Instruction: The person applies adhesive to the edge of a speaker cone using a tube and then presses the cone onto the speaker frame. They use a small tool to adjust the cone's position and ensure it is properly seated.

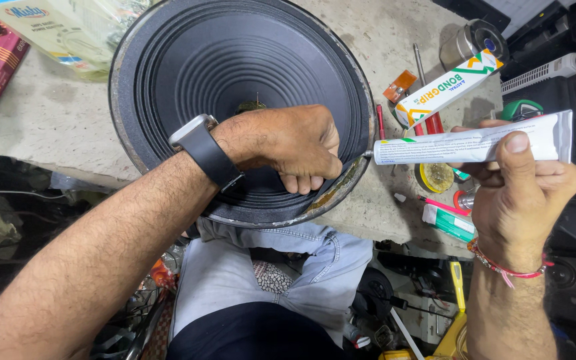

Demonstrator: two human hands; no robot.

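A: What's lying on the grey workbench (48, 120)?
B: A big black speaker cone (235, 60). The left hand (288, 143) is pressing closed on its near rim.
A: And the right hand (521, 193)?
B: It's gripping a white glue tube (461, 145), nozzle touching the rim.

A dark-banded wristwatch (203, 147) with a silver case circles the left wrist, a red thread bracelet (505, 267) the right, above pale blue jeans (235, 273).
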